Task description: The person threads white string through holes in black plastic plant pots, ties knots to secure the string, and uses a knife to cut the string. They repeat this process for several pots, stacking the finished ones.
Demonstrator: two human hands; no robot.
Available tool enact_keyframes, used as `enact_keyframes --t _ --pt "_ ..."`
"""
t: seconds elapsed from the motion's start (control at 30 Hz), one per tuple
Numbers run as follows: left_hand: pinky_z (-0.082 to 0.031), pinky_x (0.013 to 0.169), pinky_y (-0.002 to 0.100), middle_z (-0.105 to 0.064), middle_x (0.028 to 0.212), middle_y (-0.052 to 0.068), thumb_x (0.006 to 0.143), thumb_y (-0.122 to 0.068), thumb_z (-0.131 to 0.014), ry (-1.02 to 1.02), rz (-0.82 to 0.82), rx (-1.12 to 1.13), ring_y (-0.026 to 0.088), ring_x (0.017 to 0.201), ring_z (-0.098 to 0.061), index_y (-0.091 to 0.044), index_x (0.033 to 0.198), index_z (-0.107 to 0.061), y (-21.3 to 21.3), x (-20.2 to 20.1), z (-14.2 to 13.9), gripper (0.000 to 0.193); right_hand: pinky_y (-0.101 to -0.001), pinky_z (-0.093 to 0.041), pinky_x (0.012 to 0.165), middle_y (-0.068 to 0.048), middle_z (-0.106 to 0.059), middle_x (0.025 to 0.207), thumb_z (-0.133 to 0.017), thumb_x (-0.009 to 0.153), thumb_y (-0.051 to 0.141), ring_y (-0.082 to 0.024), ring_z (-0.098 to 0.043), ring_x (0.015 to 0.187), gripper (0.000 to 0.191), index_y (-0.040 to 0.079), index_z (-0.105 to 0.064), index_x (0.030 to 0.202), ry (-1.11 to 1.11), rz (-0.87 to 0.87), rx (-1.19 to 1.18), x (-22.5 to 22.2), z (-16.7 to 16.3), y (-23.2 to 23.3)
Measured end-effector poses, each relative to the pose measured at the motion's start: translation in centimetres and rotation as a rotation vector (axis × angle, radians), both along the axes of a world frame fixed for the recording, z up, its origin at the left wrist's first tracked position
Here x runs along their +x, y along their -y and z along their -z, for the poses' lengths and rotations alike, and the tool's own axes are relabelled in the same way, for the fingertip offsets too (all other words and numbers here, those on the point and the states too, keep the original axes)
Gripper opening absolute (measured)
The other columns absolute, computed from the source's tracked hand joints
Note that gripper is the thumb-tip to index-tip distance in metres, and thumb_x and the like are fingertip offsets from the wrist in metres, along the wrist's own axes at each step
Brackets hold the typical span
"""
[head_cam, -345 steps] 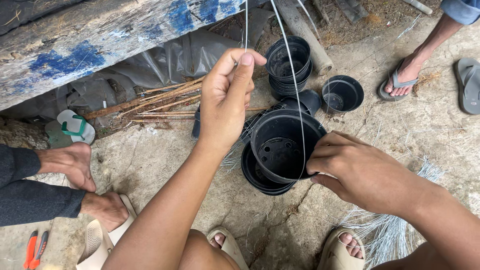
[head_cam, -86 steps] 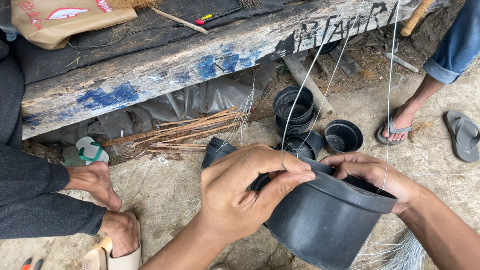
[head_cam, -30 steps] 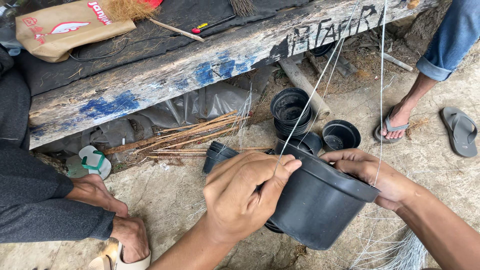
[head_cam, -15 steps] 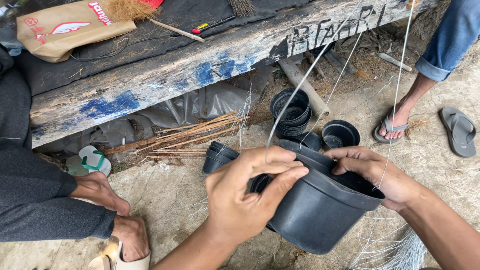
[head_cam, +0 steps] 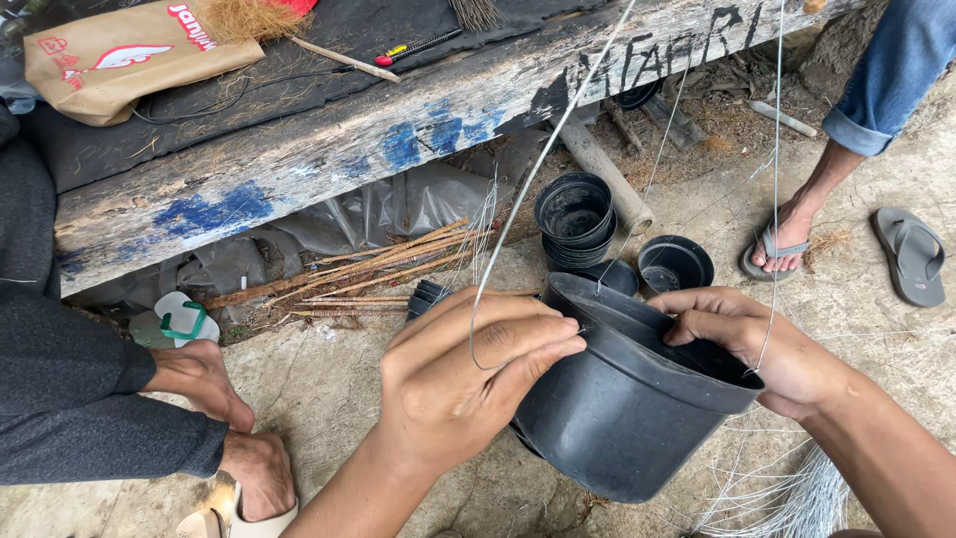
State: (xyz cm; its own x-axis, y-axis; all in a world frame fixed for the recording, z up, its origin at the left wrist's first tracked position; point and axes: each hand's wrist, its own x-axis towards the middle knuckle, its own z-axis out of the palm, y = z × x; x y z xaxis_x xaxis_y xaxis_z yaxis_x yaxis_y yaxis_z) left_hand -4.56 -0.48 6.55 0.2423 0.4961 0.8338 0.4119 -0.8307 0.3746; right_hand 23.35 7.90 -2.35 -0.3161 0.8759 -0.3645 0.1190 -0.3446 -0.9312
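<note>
A black plastic pot (head_cam: pixel 622 403) is tilted toward me in the lower middle. My left hand (head_cam: pixel 463 384) pinches a thin grey wire (head_cam: pixel 543 164) at the pot's near rim; the wire curls under my fingers and runs up out of view. My right hand (head_cam: pixel 762 344) grips the pot's far rim, and another wire (head_cam: pixel 776 149) passes over its knuckles. Two more thin wires rise from the rim.
A stack of black pots (head_cam: pixel 575 221) and a single pot (head_cam: pixel 675 263) lie behind. A weathered blue-streaked plank (head_cam: pixel 329 149) crosses the top. Brown sticks (head_cam: pixel 378 274) lie beneath it. Another person's hands (head_cam: pixel 214 389) rest at left; a sandalled foot (head_cam: pixel 787 239) stands at right. Loose wire bundle (head_cam: pixel 797 493).
My left hand has shifted along the rim and now pinches the wire, which has swung left. The pot has tilted slightly; my right hand stays on the far rim.
</note>
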Motion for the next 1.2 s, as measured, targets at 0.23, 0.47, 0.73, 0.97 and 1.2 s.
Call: enact_keyframes --t 0.23,0.47,0.73,0.97,1.2 --pt "-0.063 0.076 0.030 -0.075 0.099 0.007 0.085 -0.006 -0.087 -0.026 -0.078 0.088 0.020 0.089 -0.077 -0.005 0.103 -0.074 0.3 0.5 0.2 0.022 -0.0333 -0.059 0.068 -0.021 -0.076 0.096 -0.053 0.089 0.011 -0.025 -0.071 0.083 0.040 -0.005 -0.073 0.120 0.013 0.009 -0.006 0.0 0.3 0.0" --pt "-0.065 0.074 0.029 -0.077 0.098 0.007 0.087 -0.004 -0.086 -0.011 -0.045 0.060 0.020 0.090 -0.079 -0.006 0.102 -0.075 0.5 0.7 0.4 0.019 -0.0314 -0.059 0.069 -0.021 -0.077 0.101 -0.053 0.089 0.009 -0.021 -0.071 0.083 0.042 -0.007 -0.072 0.123 -0.074 -0.042 0.024 0.1 0.5 0.1" --pt "-0.066 0.077 0.029 -0.076 0.099 0.006 0.088 -0.006 -0.086 0.041 -0.013 0.034 0.019 0.092 -0.079 -0.007 0.102 -0.074 0.8 0.8 0.4 0.019 -0.0294 -0.058 0.069 -0.019 -0.077 0.101 -0.052 0.089 0.011 -0.019 -0.071 0.082 0.042 -0.006 -0.072 0.122 -0.100 -0.063 0.005 0.2 0.3 0.4" --pt "-0.065 0.071 0.025 -0.076 0.099 0.005 0.087 -0.008 -0.086 0.052 0.001 0.012 0.018 0.091 -0.078 -0.007 0.102 -0.074 1.1 1.0 0.2 0.019 -0.0299 -0.058 0.067 -0.019 -0.076 0.100 -0.052 0.088 0.011 -0.019 -0.072 0.080 0.042 -0.004 -0.072 0.123 -0.062 -0.017 -0.017 0.2 0.1 0.5" --pt "-0.065 0.070 0.024 -0.076 0.099 0.004 0.087 -0.008 -0.086 0.076 0.068 -0.027 0.017 0.091 -0.079 -0.008 0.103 -0.074 1.1 1.1 0.3 0.020 -0.0303 -0.059 0.062 -0.021 -0.079 0.093 -0.055 0.089 0.016 -0.021 -0.073 0.073 0.041 -0.004 -0.073 0.120 -0.053 -0.049 -0.007 -0.1 -0.4 0.7"
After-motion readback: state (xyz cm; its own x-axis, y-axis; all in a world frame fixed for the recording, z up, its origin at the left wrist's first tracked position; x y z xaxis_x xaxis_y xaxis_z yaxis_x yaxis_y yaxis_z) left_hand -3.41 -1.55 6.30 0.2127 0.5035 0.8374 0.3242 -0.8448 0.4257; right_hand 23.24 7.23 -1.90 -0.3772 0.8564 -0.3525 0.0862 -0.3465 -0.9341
